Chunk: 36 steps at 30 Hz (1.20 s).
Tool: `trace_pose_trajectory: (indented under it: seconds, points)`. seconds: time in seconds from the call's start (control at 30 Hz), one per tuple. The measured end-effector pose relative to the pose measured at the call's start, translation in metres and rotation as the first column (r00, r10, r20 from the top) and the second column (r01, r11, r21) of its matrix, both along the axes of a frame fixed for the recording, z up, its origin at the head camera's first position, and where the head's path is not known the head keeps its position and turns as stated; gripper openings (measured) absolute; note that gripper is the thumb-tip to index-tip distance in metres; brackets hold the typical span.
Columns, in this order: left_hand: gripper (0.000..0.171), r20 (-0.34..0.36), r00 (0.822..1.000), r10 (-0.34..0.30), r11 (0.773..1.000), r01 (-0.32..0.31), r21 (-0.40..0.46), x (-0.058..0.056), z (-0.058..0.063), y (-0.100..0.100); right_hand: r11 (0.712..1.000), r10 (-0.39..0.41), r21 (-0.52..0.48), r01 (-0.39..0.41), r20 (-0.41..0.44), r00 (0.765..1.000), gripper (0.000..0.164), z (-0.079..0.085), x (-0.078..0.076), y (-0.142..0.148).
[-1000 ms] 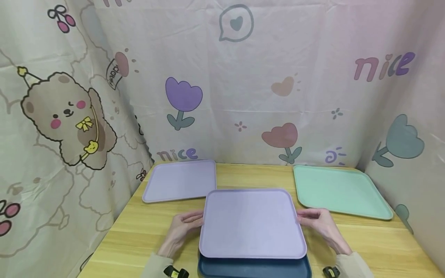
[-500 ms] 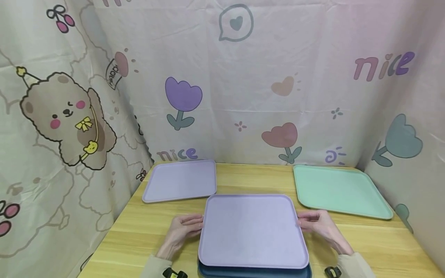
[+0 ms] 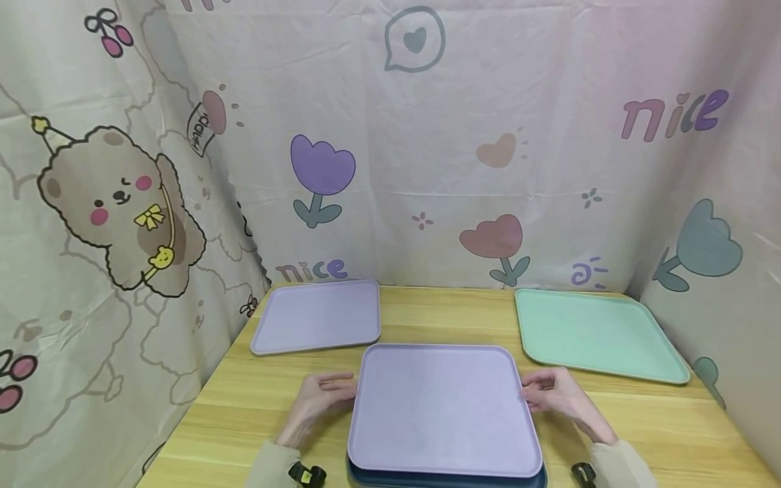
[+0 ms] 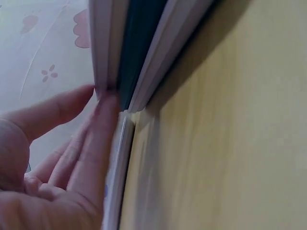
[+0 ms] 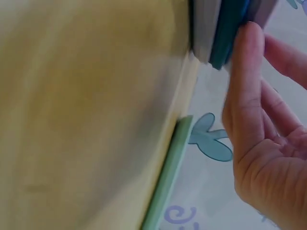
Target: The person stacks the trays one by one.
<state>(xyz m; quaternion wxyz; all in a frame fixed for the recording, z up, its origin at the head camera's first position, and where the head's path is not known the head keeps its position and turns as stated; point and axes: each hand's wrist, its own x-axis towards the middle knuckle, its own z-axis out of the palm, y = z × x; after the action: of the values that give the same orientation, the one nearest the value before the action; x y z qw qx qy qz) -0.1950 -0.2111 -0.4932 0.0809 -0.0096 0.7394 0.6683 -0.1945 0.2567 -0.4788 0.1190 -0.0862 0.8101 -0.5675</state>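
Note:
A lilac tray [image 3: 445, 410] lies over a dark blue tray [image 3: 451, 478], whose front rim peeks out below it. My left hand [image 3: 320, 403] pinches the lilac tray's left edge, thumb on the rim and fingers beneath. At the opposite edge, my right hand [image 3: 558, 396] grips it in the same way. Seen edge-on in the left wrist view, the stack shows the lilac tray [image 4: 103, 43], the dark tray [image 4: 144, 38] and a pale tray [image 4: 168, 40] at the bottom, nearest the wood.
Another lilac tray [image 3: 317, 317] rests at the table's back left. A mint green tray [image 3: 601, 335] occupies the back right. The wooden table [image 3: 445, 308] meets a printed curtain [image 3: 396, 135] at the back and on both sides.
Both hands have brought the lilac tray down and toward me, so it covers more of the dark blue tray. Most of that motion came in the first half second. The other trays stayed put.

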Motion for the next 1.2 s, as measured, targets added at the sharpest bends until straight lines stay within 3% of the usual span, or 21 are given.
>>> trace_pose_trajectory:
  seconds: [0.1, 0.2, 0.27, 0.33, 0.43, 0.57, 0.77, 1.2]
  points:
    - [0.048, -0.067, 0.998, -0.017, 0.986, 0.006, -0.166, -0.006, 0.003, 0.002, 0.996, -0.014, 0.082, 0.018, -0.049, 0.999, 0.035, 0.004, -0.001, 0.001]
    - [0.050, -0.110, 0.990, -0.083, 0.972, 0.056, -0.226, -0.017, 0.005, 0.006, 0.981, -0.055, 0.181, 0.077, -0.124, 0.991, 0.037, 0.008, -0.007, -0.001]
    - [0.053, -0.111, 0.985, -0.133, 0.974, 0.109, -0.200, -0.025, 0.005, 0.009, 0.969, -0.072, 0.222, 0.109, -0.169, 0.983, 0.043, 0.008, -0.015, -0.003]
    - [0.055, -0.105, 0.981, -0.165, 0.972, 0.144, -0.184, -0.033, 0.005, 0.014, 0.976, -0.072, 0.192, 0.104, -0.166, 0.984, 0.049, 0.006, -0.023, -0.006]
    - [0.056, -0.083, 0.977, -0.197, 0.971, 0.183, -0.155, -0.044, 0.002, 0.020, 0.994, -0.018, 0.102, 0.027, -0.091, 0.996, 0.056, 0.002, -0.034, -0.009]
    - [0.051, -0.076, 0.982, -0.172, 0.975, 0.159, -0.154, -0.052, -0.005, 0.026, 0.997, 0.073, -0.003, -0.073, 0.005, 0.997, 0.056, -0.005, -0.043, -0.010]
    - [0.044, -0.104, 0.988, -0.111, 0.982, 0.093, -0.163, -0.057, -0.013, 0.027, 0.996, 0.088, -0.034, -0.088, -0.002, 0.996, 0.053, -0.010, -0.046, -0.006]
    - [0.041, -0.048, 0.984, -0.170, 0.985, 0.169, -0.025, -0.060, -0.018, 0.019, 0.996, 0.092, -0.015, -0.092, -0.007, 0.996, 0.051, -0.014, -0.046, -0.001]
